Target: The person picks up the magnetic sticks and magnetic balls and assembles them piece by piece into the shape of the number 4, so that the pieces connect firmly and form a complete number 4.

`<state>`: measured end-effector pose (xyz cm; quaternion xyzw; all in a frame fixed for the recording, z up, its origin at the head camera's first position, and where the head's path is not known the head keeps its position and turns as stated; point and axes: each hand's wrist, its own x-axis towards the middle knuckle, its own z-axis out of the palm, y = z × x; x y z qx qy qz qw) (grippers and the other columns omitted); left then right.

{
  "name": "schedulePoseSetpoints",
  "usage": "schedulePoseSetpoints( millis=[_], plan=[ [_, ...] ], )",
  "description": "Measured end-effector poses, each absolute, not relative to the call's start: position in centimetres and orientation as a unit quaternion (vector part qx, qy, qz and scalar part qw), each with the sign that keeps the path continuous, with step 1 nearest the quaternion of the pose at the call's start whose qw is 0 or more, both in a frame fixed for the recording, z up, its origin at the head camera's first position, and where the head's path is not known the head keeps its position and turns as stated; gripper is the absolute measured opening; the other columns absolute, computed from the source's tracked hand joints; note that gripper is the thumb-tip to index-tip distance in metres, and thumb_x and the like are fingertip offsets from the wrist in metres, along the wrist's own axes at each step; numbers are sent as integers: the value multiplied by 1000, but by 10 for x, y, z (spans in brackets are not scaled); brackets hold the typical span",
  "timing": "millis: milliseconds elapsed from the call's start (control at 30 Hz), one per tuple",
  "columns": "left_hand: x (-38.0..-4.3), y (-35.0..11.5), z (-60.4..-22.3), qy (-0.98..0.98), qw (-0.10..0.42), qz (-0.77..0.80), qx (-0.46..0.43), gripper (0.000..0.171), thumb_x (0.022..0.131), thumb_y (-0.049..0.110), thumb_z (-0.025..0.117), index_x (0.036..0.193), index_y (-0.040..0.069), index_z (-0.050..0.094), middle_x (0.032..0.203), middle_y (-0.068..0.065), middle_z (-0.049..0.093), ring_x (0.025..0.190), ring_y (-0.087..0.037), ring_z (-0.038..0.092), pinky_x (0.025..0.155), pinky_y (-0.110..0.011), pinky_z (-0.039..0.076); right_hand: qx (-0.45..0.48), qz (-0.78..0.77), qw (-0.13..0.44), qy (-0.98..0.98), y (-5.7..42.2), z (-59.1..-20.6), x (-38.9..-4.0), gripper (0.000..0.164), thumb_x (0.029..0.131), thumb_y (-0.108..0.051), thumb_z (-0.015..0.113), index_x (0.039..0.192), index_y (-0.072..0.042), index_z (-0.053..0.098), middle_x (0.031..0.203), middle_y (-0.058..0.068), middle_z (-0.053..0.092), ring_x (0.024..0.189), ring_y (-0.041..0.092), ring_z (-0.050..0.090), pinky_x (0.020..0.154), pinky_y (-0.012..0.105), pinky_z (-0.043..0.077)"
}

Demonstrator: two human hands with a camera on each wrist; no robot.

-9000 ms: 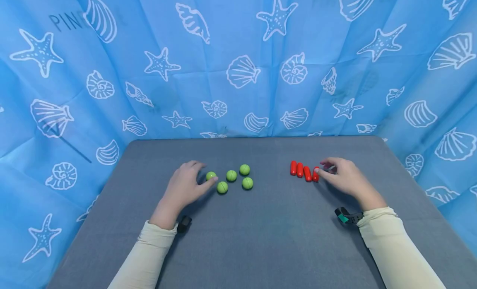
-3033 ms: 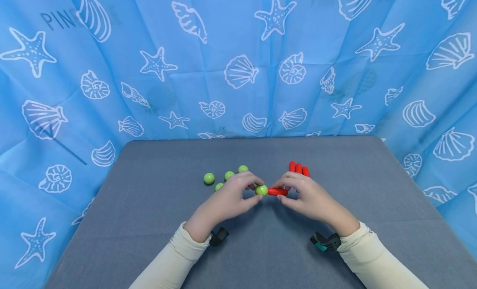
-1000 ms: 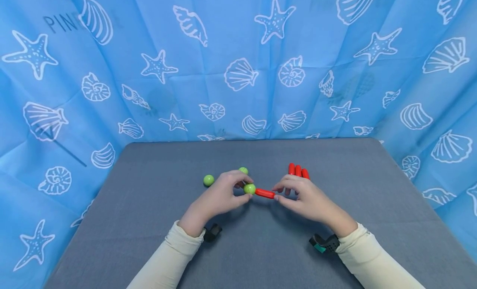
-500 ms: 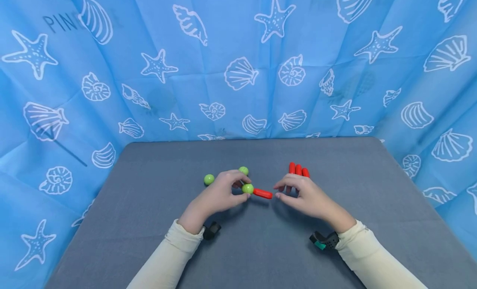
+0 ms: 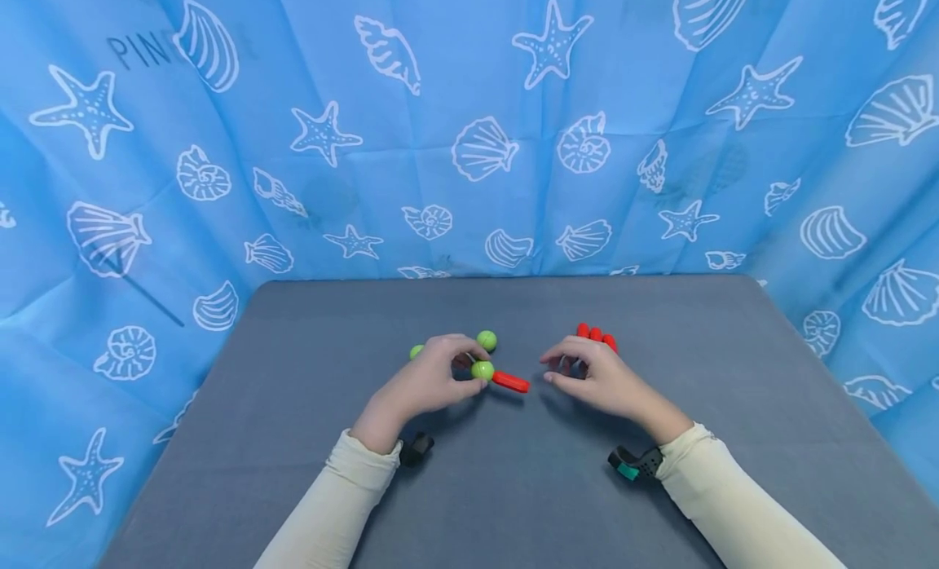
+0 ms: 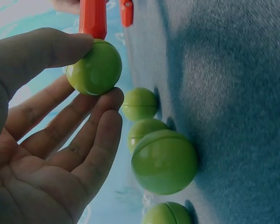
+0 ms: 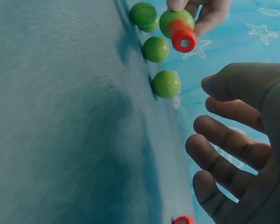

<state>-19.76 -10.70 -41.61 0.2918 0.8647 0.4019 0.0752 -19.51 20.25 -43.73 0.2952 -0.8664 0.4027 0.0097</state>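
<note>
My left hand (image 5: 421, 381) pinches a green ball (image 5: 482, 370) between thumb and fingertips, just above the table. A short red rod (image 5: 511, 382) is joined to that ball and sticks out to the right, tilted slightly down. In the right wrist view the rod's free end (image 7: 184, 43) shows a round hole. My right hand (image 5: 605, 381) is a little to the right of the rod, touching nothing, with thumb and fingers apart and loosely bent. Behind it lie three more red rods (image 5: 596, 334), partly hidden by that hand.
Several loose green balls (image 6: 164, 162) lie on the grey cloth-covered table (image 5: 528, 487) behind and beside my left hand; the head view hides some of them. A blue curtain (image 5: 469, 80) with white shell prints hangs at the table's far edge.
Nine seconds ago the balls and rods all lay apart on the table. A second ago my right hand still touched the rod's free end; it has let go, and the left hand has drawn slightly left.
</note>
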Motion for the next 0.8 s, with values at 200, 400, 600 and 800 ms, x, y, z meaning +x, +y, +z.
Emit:
schedulePoseSetpoints(
  millis=[200, 400, 600, 800],
  plan=[
    [-199, -111, -414, 870, 81, 399, 277, 24, 94, 13, 81, 117, 13, 75, 117, 1, 72, 103, -14, 70, 96, -40, 62, 282, 445, -12, -850, 191, -437, -212, 26, 97, -14, 78, 122, -6, 75, 116, 13, 75, 94, 18, 69, 80, 32, 59],
    [-198, -112, -416, 875, 79, 394, 271, 24, 94, 15, 81, 118, 15, 75, 118, 2, 71, 102, -12, 69, 95, -38, 62, 279, 461, -36, -842, 173, -438, -228, 30, 99, -15, 77, 126, -3, 73, 123, 16, 74, 99, 21, 71, 87, 36, 60],
    [-199, -114, -414, 872, 76, 401, 271, 25, 95, 15, 81, 119, 13, 75, 119, 0, 71, 103, -13, 69, 95, -40, 62, 278, 478, -46, -832, 157, -441, -243, 34, 98, -12, 77, 129, 0, 71, 127, 20, 72, 100, 26, 72, 86, 37, 60],
    [-201, -116, -411, 870, 83, 405, 270, 25, 94, 13, 80, 119, 11, 74, 120, -2, 71, 103, -14, 70, 95, -41, 62, 272, 485, -58, -829, 145, -448, -255, 35, 97, -12, 78, 130, -2, 71, 130, 19, 71, 103, 29, 72, 83, 33, 60]
  ],
)
